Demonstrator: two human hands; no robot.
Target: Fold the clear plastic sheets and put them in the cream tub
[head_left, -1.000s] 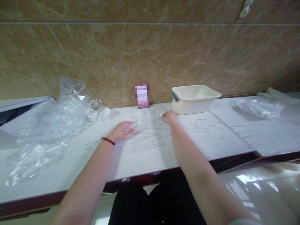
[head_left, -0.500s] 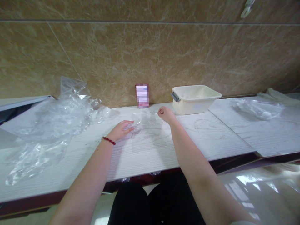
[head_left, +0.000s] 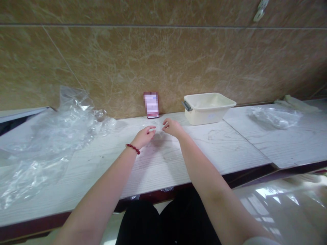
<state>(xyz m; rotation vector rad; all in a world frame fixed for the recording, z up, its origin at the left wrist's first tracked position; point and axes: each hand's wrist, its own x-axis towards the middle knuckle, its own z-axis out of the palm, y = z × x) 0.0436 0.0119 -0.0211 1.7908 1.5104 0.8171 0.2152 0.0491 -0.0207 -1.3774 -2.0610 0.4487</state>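
Both of my hands are over the middle of the white table (head_left: 163, 163), close together. My left hand (head_left: 144, 136), with a red bead bracelet at the wrist, pinches one side of a small clear plastic bag (head_left: 158, 134). My right hand (head_left: 172, 127) pinches the other side of the same bag, fingers curled. The bag is see-through and hard to make out; it hangs just above the tabletop between the two hands.
A heap of crumpled clear plastic (head_left: 51, 136) covers the table's left part. A cream plastic basin (head_left: 208, 108) stands at the back right by the brown marble wall. A small blurred card (head_left: 151, 104) leans on the wall. More clear plastic (head_left: 274, 117) lies at the far right.
My left hand lifted from lying flat on the table and moved right. My right hand moved left towards it. Both now pinch the small bag between them.
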